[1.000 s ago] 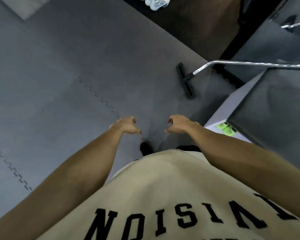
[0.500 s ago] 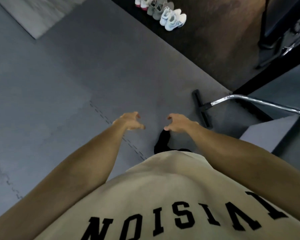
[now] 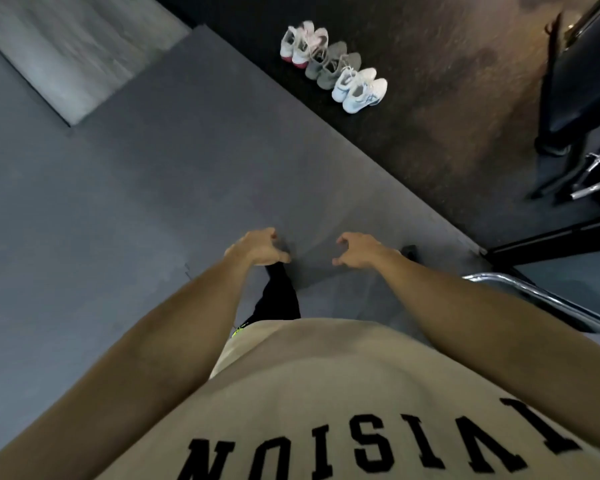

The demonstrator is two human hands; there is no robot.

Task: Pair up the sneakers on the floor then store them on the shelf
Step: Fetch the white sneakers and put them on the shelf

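Above grey foam mat, left hand, right hand loosely curled, empty, sneakers rowed on dark carpet

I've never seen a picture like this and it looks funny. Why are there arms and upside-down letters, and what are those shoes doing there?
The camera sits on a person's head and looks down, so you see what they see. The tan shirt at the bottom is their own, and its letters look upside down from above. The two arms are theirs too. The left hand and right hand are both open and hold nothing. Ahead, on the dark floor, three pairs of sneakers stand in a row, close side by side: the white and pink pair, the grey pair and the white and blue pair. The person stands on a grey mat. No shelf shows in this picture.
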